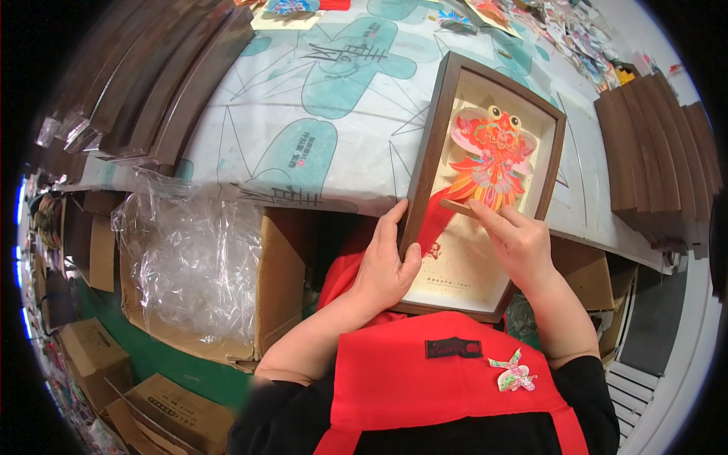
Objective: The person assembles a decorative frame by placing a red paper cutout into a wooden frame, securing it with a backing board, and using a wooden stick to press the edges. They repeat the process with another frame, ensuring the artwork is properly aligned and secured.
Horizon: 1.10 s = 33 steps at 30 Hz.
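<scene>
Item under inspection: a deep rectangular dark-brown picture frame (430,144), tilted at the near edge of the white-and-teal covered counter (220,144), its lower end against the red apron (425,375). Inside, a red, pink and orange paper goldfish (497,144) with 2 round eyes lies in the upper half; a red translucent streamer (436,220) trails below it, toward the left rail.

Left hand (388,262): fingers closed around the left rail, thumb at its front edge. Right hand (517,241): fingers pinched together on a thin flat light-brown stick (459,208), its free end over the streamer near the goldfish's tail. Contact there cannot be confirmed.

Recommendations, by judgement: brace the frame firmly with the left hand; hold the stick low and nearly flat; press lightly, since paper fins probably crease easily; avoid snagging the streamer or scuffing the pale backing.
</scene>
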Each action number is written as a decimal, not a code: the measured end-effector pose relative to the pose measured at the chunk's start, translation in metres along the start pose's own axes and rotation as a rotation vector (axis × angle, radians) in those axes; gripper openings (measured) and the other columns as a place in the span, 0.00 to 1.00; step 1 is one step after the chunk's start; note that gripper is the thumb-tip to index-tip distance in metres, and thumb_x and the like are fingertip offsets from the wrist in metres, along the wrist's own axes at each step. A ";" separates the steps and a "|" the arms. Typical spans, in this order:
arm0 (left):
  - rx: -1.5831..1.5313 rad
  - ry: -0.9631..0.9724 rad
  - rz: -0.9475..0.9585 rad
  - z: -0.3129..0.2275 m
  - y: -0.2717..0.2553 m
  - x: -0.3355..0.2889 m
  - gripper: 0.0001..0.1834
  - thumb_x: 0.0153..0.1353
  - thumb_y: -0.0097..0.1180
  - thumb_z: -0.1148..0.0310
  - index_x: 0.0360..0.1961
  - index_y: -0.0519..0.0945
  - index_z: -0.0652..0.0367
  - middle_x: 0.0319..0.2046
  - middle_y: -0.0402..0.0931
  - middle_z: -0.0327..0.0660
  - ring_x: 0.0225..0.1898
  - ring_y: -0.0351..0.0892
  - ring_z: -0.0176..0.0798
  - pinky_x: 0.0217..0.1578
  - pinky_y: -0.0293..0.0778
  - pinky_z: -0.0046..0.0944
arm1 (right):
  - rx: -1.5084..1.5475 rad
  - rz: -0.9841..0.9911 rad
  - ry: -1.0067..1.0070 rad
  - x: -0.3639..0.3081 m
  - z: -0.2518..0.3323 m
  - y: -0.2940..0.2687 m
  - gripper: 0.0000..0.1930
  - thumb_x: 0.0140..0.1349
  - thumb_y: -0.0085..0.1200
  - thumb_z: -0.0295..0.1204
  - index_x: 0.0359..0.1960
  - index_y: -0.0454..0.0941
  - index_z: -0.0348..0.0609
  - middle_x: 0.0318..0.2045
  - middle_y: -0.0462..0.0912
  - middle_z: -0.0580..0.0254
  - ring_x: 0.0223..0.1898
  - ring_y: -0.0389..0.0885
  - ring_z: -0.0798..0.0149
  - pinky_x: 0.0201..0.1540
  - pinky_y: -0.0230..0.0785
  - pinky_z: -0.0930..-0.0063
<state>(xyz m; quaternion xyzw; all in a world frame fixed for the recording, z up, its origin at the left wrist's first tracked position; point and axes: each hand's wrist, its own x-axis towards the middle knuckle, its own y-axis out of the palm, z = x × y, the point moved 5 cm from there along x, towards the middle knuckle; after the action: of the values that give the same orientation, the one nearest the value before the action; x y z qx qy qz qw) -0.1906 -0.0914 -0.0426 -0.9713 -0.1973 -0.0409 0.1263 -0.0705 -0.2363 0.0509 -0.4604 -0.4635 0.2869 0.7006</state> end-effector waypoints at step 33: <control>-0.011 -0.027 0.011 -0.001 0.001 -0.001 0.33 0.59 0.49 0.70 0.63 0.54 0.72 0.59 0.59 0.61 0.61 0.62 0.58 0.61 0.60 0.46 | 0.018 -0.052 0.037 -0.011 -0.001 -0.001 0.26 0.45 0.57 0.19 0.50 0.79 0.53 0.20 0.71 0.67 0.18 0.75 0.65 0.18 0.68 0.72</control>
<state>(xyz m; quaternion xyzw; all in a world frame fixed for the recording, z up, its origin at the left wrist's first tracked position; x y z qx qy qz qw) -0.1910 -0.0928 -0.0423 -0.9735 -0.1936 -0.0281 0.1186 -0.0742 -0.2464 0.0469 -0.4470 -0.4596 0.2645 0.7204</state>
